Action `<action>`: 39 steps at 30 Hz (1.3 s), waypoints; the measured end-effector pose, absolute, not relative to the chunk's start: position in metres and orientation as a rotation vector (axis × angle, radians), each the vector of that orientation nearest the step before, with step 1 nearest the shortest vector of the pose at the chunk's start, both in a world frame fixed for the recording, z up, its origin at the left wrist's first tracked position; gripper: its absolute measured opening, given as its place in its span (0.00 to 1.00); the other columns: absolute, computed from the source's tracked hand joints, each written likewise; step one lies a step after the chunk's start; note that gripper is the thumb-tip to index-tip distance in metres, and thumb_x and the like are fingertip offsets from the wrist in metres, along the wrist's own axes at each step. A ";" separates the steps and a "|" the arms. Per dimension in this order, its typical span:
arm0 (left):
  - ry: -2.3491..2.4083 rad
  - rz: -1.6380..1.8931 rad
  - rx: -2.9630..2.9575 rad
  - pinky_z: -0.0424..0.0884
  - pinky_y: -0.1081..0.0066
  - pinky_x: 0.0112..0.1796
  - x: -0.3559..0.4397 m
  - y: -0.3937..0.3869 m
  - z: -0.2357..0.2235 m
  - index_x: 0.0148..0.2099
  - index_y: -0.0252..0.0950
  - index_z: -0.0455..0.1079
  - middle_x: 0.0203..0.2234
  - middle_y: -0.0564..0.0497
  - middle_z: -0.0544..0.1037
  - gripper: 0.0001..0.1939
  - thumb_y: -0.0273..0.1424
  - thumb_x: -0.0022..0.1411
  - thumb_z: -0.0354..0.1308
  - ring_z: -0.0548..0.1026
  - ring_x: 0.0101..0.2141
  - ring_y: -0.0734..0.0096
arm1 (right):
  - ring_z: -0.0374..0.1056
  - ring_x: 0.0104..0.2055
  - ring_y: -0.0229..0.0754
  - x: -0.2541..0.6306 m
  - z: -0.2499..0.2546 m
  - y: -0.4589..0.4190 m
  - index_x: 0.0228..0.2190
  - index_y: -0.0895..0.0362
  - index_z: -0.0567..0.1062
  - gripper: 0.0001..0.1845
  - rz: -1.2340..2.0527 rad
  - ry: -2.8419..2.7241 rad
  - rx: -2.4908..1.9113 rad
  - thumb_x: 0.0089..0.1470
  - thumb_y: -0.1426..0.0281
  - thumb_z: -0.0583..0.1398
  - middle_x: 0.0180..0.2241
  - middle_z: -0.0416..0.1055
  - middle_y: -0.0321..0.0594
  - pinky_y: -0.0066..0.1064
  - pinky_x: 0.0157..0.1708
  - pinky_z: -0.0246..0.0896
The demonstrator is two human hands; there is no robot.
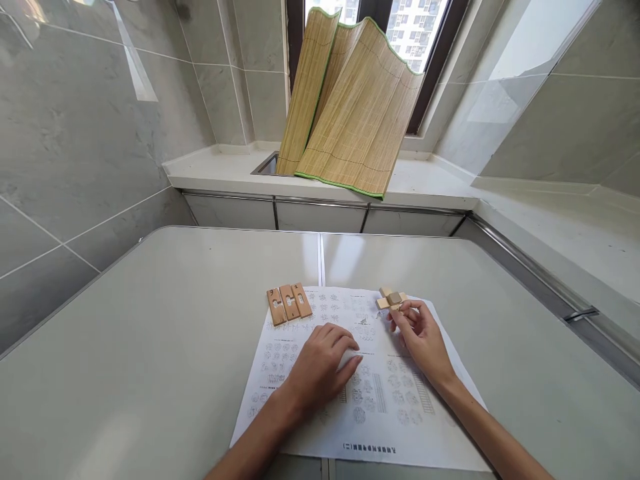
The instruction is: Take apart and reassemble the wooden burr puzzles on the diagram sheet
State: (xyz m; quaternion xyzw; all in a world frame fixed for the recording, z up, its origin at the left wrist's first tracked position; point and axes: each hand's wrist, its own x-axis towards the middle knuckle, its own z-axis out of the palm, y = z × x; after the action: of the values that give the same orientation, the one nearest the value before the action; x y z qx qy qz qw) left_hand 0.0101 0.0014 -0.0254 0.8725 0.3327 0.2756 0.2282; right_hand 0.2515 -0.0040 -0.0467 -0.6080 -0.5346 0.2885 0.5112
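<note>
A small cross-shaped cluster of wooden puzzle pieces (395, 299) is at the upper right of the printed sheet, pale wood with a darker block on top. My right hand (423, 335) is at its near side, thumb and fingers pinched at the cluster's edge; the exact contact is partly hidden by the fingers. On the middle of the printed sheet (375, 437) rests my left hand (326, 360), its fingers loosely curved and the thumb apart, with nothing seen in it. Three flat wooden plates (289, 304) with cut-out slots and dark markings lie side by side at the sheet's upper left corner.
The sheet, printed with small diagrams, lies on a glossy pale table (150, 347) with a seam down its middle. Beyond the table, a folded bamboo mat (357, 113) leans against the window on a white ledge (225, 167). Tiled walls stand on both sides.
</note>
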 end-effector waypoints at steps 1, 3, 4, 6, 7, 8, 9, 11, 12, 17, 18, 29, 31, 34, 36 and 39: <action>0.954 0.767 2.339 0.74 0.53 0.49 0.010 0.001 -0.025 0.47 0.39 0.72 0.45 0.46 0.81 0.05 0.31 0.70 0.60 0.76 0.48 0.55 | 0.72 0.31 0.43 0.248 -0.044 -0.006 0.38 0.49 0.64 0.18 0.817 -1.245 -1.389 0.65 0.49 0.60 0.33 0.78 0.39 0.30 0.25 0.63; 1.032 0.800 2.165 0.74 0.53 0.50 0.012 -0.001 -0.023 0.52 0.39 0.71 0.47 0.45 0.80 0.11 0.35 0.69 0.62 0.76 0.49 0.54 | 0.70 0.31 0.42 0.241 -0.039 -0.011 0.38 0.49 0.63 0.19 1.020 -1.233 -1.278 0.64 0.51 0.62 0.36 0.77 0.39 0.28 0.24 0.59; 1.064 0.821 2.064 0.73 0.53 0.51 0.013 -0.002 -0.022 0.55 0.39 0.69 0.49 0.45 0.79 0.16 0.37 0.68 0.64 0.76 0.50 0.54 | 0.69 0.31 0.42 0.237 -0.037 -0.014 0.38 0.49 0.62 0.18 1.085 -1.246 -1.238 0.65 0.51 0.62 0.35 0.77 0.39 0.28 0.24 0.58; 1.080 0.851 1.884 0.72 0.54 0.53 0.015 -0.004 -0.018 0.61 0.39 0.65 0.54 0.43 0.77 0.26 0.40 0.65 0.67 0.76 0.52 0.54 | 0.70 0.33 0.42 0.231 -0.035 -0.020 0.39 0.49 0.64 0.17 1.165 -1.316 -1.174 0.65 0.52 0.63 0.37 0.76 0.39 0.29 0.28 0.60; 1.059 0.852 1.820 0.72 0.55 0.54 0.016 -0.004 -0.016 0.63 0.40 0.64 0.55 0.43 0.77 0.29 0.41 0.64 0.67 0.75 0.52 0.54 | 0.70 0.33 0.42 0.229 -0.035 -0.024 0.40 0.50 0.65 0.17 1.188 -1.364 -1.162 0.65 0.53 0.63 0.39 0.76 0.40 0.30 0.30 0.61; 1.024 0.842 1.777 0.72 0.56 0.54 0.017 -0.005 -0.013 0.63 0.40 0.64 0.55 0.44 0.77 0.30 0.41 0.64 0.67 0.76 0.52 0.55 | 0.69 0.33 0.41 0.227 -0.034 -0.026 0.41 0.50 0.66 0.16 1.203 -1.407 -1.161 0.65 0.53 0.63 0.39 0.76 0.39 0.31 0.32 0.62; 0.986 0.825 1.748 0.72 0.58 0.52 0.018 -0.006 -0.011 0.62 0.40 0.65 0.53 0.44 0.78 0.28 0.42 0.65 0.67 0.76 0.50 0.55 | 0.68 0.32 0.40 0.225 -0.034 -0.029 0.42 0.50 0.66 0.16 1.214 -1.446 -1.165 0.65 0.53 0.63 0.39 0.76 0.39 0.31 0.33 0.61; 0.930 0.793 1.712 0.73 0.61 0.47 0.019 -0.006 -0.006 0.55 0.39 0.70 0.46 0.47 0.80 0.21 0.44 0.66 0.64 0.77 0.45 0.58 | 0.64 0.30 0.38 0.221 -0.033 -0.032 0.44 0.50 0.68 0.17 1.233 -1.489 -1.171 0.65 0.53 0.64 0.36 0.74 0.37 0.31 0.32 0.59; 0.916 0.784 1.697 0.73 0.63 0.45 0.019 -0.007 -0.005 0.52 0.38 0.71 0.43 0.48 0.80 0.19 0.45 0.67 0.64 0.77 0.42 0.59 | 0.61 0.29 0.37 0.220 -0.032 -0.032 0.45 0.50 0.68 0.17 1.252 -1.493 -1.164 0.64 0.53 0.64 0.34 0.72 0.35 0.30 0.31 0.58; 0.791 0.798 1.606 0.72 0.62 0.49 0.016 -0.003 -0.003 0.57 0.39 0.70 0.48 0.47 0.79 0.23 0.43 0.65 0.66 0.77 0.48 0.57 | 0.59 0.25 0.35 0.225 -0.022 -0.027 0.46 0.53 0.72 0.20 1.550 -1.498 -1.037 0.66 0.49 0.61 0.31 0.70 0.34 0.29 0.27 0.55; 0.752 0.800 1.581 0.72 0.61 0.53 0.015 -0.002 -0.003 0.60 0.40 0.69 0.51 0.46 0.78 0.25 0.42 0.65 0.67 0.76 0.51 0.55 | 0.61 0.24 0.35 0.227 -0.021 -0.025 0.44 0.54 0.74 0.21 1.628 -1.523 -0.993 0.66 0.49 0.60 0.32 0.71 0.35 0.30 0.28 0.57; 0.575 0.665 1.571 0.72 0.56 0.56 0.010 0.000 0.004 0.61 0.41 0.71 0.57 0.44 0.78 0.30 0.36 0.58 0.73 0.77 0.55 0.49 | 0.64 0.24 0.37 0.230 -0.019 -0.026 0.26 0.56 0.75 0.20 1.804 -1.536 -0.912 0.60 0.54 0.66 0.23 0.70 0.34 0.29 0.27 0.60; 0.605 0.681 1.599 0.71 0.56 0.56 0.010 0.000 0.004 0.60 0.42 0.72 0.57 0.45 0.78 0.28 0.36 0.58 0.72 0.77 0.55 0.50 | 0.63 0.24 0.37 0.227 -0.017 -0.027 0.26 0.56 0.76 0.18 1.740 -1.542 -0.955 0.60 0.56 0.65 0.23 0.70 0.35 0.29 0.26 0.61; 0.641 0.728 1.644 0.72 0.57 0.55 0.011 0.000 0.003 0.58 0.41 0.72 0.55 0.45 0.79 0.28 0.35 0.57 0.74 0.78 0.53 0.52 | 0.61 0.26 0.38 0.225 -0.017 -0.028 0.28 0.56 0.78 0.12 1.618 -1.539 -1.057 0.59 0.62 0.65 0.25 0.69 0.34 0.29 0.27 0.59; 0.665 0.776 1.672 0.72 0.57 0.55 0.012 -0.001 0.001 0.57 0.41 0.72 0.54 0.45 0.79 0.30 0.35 0.54 0.76 0.78 0.53 0.52 | 0.61 0.28 0.39 0.224 -0.019 -0.029 0.32 0.56 0.79 0.07 1.495 -1.536 -1.139 0.58 0.65 0.64 0.27 0.70 0.34 0.29 0.29 0.59; 0.693 0.829 1.696 0.73 0.58 0.54 0.014 -0.002 -0.002 0.57 0.41 0.71 0.55 0.45 0.79 0.31 0.36 0.53 0.77 0.78 0.52 0.54 | 0.60 0.30 0.39 0.223 -0.024 -0.029 0.36 0.56 0.80 0.07 1.382 -1.538 -1.208 0.59 0.66 0.63 0.30 0.71 0.35 0.30 0.30 0.59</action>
State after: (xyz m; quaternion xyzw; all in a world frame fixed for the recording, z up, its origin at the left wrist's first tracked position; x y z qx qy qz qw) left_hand 0.0141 -0.0016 -0.0016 0.7120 0.2912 0.3480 0.5358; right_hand 0.2231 -0.0295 -0.0236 -0.4697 -0.5979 0.5374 0.3649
